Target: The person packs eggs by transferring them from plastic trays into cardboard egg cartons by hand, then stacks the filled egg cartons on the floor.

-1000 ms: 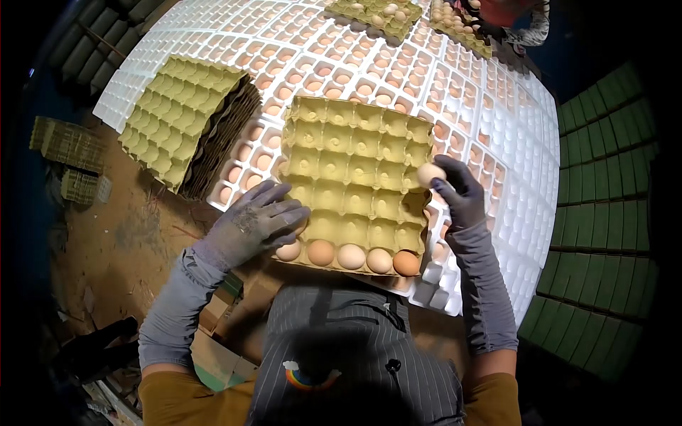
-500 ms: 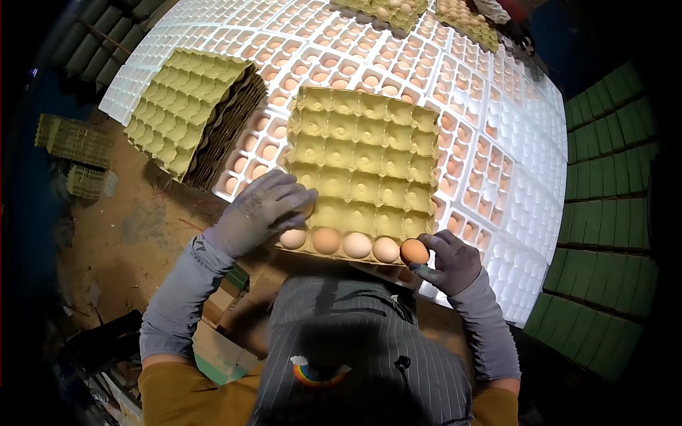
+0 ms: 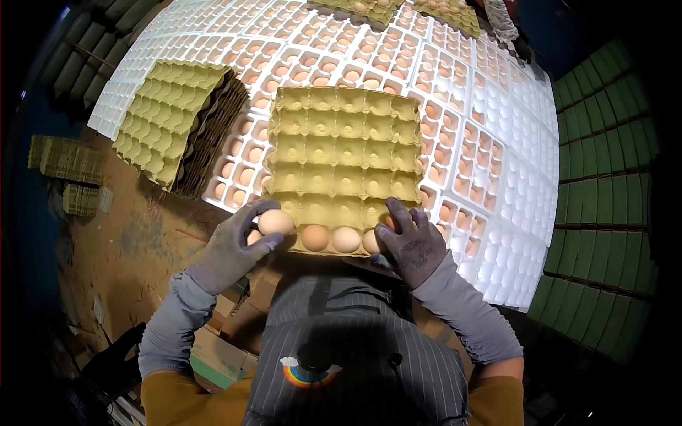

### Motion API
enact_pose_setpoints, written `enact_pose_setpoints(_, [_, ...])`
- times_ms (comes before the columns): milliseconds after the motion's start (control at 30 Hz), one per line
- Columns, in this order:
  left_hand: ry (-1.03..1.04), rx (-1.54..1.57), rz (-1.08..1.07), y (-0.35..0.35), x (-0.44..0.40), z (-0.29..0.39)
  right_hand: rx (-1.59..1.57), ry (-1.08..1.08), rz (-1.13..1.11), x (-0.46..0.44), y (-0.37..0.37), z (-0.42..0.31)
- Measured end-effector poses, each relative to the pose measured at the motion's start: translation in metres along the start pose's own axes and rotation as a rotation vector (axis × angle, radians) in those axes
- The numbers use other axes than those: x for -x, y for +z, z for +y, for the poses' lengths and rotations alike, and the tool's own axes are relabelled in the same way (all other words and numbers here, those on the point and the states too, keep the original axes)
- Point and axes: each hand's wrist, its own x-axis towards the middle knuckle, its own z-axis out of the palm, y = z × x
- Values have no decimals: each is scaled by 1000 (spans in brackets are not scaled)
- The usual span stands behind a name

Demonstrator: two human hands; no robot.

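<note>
A yellow pulp egg tray (image 3: 346, 150) lies in front of me, with eggs along its near row and bare cups behind. My left hand (image 3: 234, 245), in a grey glove, is closed around a pale egg (image 3: 275, 222) at the tray's near left corner. A second egg (image 3: 253, 236) shows between its fingers. My gloved right hand (image 3: 412, 245) curls over the near right corner, its fingers against a light egg (image 3: 371, 241) and covering the end cup. A brown egg (image 3: 315, 238) and a pale pink egg (image 3: 346, 240) sit between my hands.
White plastic trays (image 3: 522, 192), many holding eggs, cover the table beneath. A stack of pulp trays (image 3: 167, 124) stands at left. Farther back are more filled pulp trays (image 3: 447, 15) and another person's sleeve (image 3: 501, 21). Green stacked panels (image 3: 600, 206) line the right side.
My left hand has turned and moved down and left, now showing two eggs in its fingers. My right hand has moved left and up over the end egg, hiding it.
</note>
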Motion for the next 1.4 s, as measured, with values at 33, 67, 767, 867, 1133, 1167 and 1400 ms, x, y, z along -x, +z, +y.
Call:
enact_pose_setpoints(33, [-52, 412, 14, -5, 0, 7, 4, 9, -2, -2, -1, 2])
enact_pose_setpoints(67, [20, 447, 10, -3, -4, 21, -25, -28, 56, -5, -2, 3])
enact_pose_setpoints(767, [244, 53, -309, 196, -27, 143, -569, 548, 276, 245, 67, 165])
enact_pose_setpoints(867, [323, -305, -51, 272, -68, 138, -422, 633, 148, 241, 53, 159])
enact_pose_setpoints(1133, [274, -581, -58, 366, -134, 143, -165, 495, -157, 229, 68, 177])
enact_pose_setpoints(1167, [276, -562, -19, 367, -133, 142, -172, 485, -158, 229, 75, 177])
enact_pose_setpoints(1400, [-24, -371, -58, 355, -72, 125, -280, 173, 76, 203, 116, 153])
